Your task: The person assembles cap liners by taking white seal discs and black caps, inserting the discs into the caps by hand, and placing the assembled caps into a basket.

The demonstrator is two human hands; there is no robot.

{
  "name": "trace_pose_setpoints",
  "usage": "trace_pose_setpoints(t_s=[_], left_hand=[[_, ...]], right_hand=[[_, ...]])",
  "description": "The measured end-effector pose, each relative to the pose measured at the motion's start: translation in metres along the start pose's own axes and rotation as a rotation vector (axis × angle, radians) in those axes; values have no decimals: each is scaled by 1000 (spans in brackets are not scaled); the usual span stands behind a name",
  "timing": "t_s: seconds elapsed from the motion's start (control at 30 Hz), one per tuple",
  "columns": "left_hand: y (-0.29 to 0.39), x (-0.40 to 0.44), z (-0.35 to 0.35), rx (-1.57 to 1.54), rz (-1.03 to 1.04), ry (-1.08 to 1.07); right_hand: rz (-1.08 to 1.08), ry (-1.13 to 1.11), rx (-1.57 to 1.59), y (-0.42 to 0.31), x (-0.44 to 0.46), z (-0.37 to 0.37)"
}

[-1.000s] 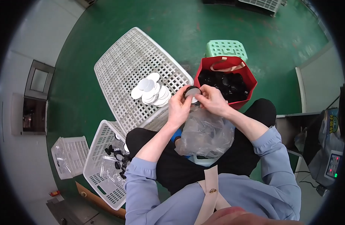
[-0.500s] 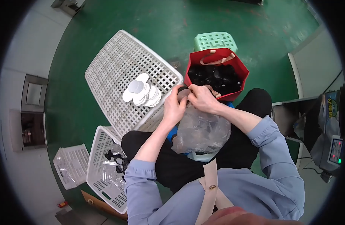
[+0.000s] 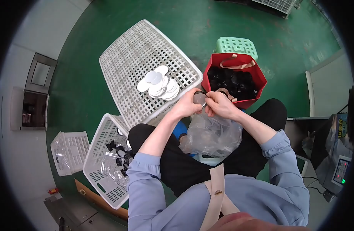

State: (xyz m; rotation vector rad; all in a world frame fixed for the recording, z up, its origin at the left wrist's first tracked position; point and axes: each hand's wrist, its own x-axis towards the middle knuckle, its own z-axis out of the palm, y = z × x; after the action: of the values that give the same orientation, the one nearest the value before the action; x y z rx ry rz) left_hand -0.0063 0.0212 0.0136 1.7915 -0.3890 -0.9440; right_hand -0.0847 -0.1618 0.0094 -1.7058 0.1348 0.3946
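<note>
Head view: both hands meet above the person's lap, just off the near corner of a white slotted crate (image 3: 134, 57). The left hand (image 3: 187, 105) is curled, thumb and fingers closed on a round lid (image 3: 200, 99) with a dark rim and a pale grey face. The right hand (image 3: 222, 105) is bent inward, thumb and fingertips drawn together at the lid's other edge; exactly where they press is too small to tell.

The work looks partway through, judging by the supplies. One lid is in hand, its pale face seemingly within the rim, though whether it is fully seated cannot be told. A pile of loose white discs (image 3: 161, 87) lies on the crate, and many black caps (image 3: 234, 80) fill the red bag (image 3: 260, 82). Black and clear pieces (image 3: 121, 156) lie in the open basket (image 3: 94, 158) at the left knee.

For moving, room is tight: the crate's corner is just beside the left hand, the red bag's near edge just beyond the right, and a clear plastic bag (image 3: 213, 136) bulges beneath both. Wider room shows over the green floor (image 3: 196, 30), past the crate and bag.
</note>
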Motion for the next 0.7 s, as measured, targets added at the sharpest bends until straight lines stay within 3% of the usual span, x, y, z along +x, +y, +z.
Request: trace_pose_setpoints(t_s=[0.17,0.27,0.37,0.5,0.7], left_hand=[[-8,-3,-5,-65,-30,-75],[-7,-8,3,-82,92,68],[-10,-7,13,34,117,177],[-13,1,24,255,340,465],[-4,3,17,72,169,510]], right_hand=[[11,-5,30,0,-3,4],[-10,42,47,1,-2,5],[-42,58,-6,8,-2,7],[-88,94,2,4,-3,9],[-91,66,125,-5,-1,16]])
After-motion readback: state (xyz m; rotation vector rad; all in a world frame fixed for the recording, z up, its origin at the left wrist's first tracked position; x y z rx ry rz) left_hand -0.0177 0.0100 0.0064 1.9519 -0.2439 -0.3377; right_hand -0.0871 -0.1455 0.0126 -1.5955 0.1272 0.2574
